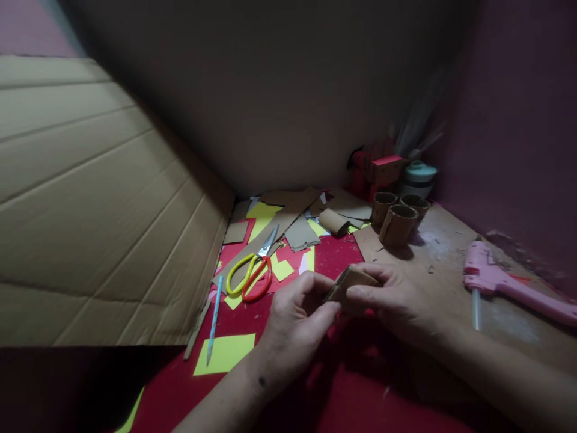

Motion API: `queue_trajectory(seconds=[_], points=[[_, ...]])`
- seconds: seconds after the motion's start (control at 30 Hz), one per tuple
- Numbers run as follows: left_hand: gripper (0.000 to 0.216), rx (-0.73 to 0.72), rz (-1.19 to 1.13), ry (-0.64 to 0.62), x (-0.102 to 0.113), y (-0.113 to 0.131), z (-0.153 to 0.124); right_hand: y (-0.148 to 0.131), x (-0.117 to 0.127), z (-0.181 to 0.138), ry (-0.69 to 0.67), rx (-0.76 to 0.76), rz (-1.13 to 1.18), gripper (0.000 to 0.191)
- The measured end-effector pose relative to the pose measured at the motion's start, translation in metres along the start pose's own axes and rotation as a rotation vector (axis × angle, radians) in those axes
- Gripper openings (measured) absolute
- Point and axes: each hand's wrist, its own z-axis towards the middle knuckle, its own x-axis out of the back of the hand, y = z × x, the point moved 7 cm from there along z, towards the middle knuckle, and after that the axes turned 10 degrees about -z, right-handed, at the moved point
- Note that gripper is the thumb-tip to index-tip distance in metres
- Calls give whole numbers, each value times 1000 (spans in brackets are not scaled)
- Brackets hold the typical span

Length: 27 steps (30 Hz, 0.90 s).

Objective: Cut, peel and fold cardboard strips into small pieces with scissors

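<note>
A small folded or bent piece of cardboard (354,281) is held up between both hands over the red surface. My left hand (300,316) pinches its left edge between thumb and fingers. My right hand (383,291) grips its right side, thumb laid across the near face; part of the piece is hidden behind the fingers. Beyond my left hand lie scissors (259,264) with one yellow and one red handle, blades pointing away. A blue pencil (215,319) rests partly on a yellow paper sheet (229,355) to the left.
A large cardboard panel (99,228) stands at the left. Several cardboard and paper scraps (302,233) litter the back. Three cardboard tubes (398,226) stand at the back right, near a container with a turquoise lid (420,172). A pink glue gun (509,285) lies right.
</note>
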Motion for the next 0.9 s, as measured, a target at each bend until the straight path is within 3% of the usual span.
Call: queue_trajectory(seconds=[0.13, 0.33, 0.5, 0.8, 0.9], points=[[7, 8, 14, -9, 0, 3, 0, -4, -1, -1, -1, 37, -71, 8], [9, -163, 270, -3, -2, 17, -4, -14, -2, -6, 1, 68, -153, 14], [11, -235, 345, -12, -3, 15, -7, -11, 1, -5, 24, 50, -137, 16], [11, -83, 178, -28, -2, 13, -6, -3, -8, -5, -70, -28, -65, 16], [22, 27, 180, -51, 26, 14, 4, -3, -5, -3, -25, -31, -66, 20]])
